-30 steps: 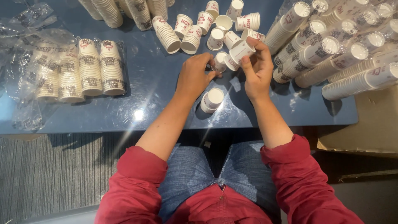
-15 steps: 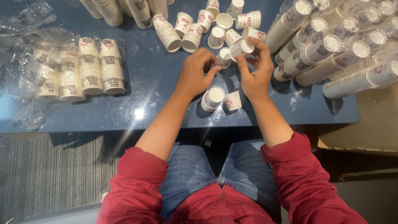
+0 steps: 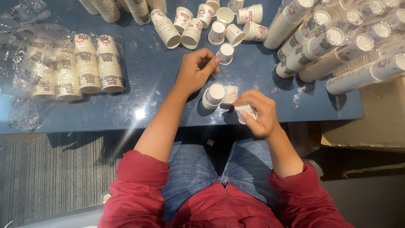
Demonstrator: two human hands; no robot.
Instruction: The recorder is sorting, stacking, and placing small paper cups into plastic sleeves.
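Paper cup [image 3: 247, 112], seemingly crumpled, gripped.

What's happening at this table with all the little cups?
A person in a red shirt sits at a blue table strewn with small paper cups. The right hand grips one small cup near the table's edge. The left hand hovers above a short cup stack. Bagged stacks lie left.
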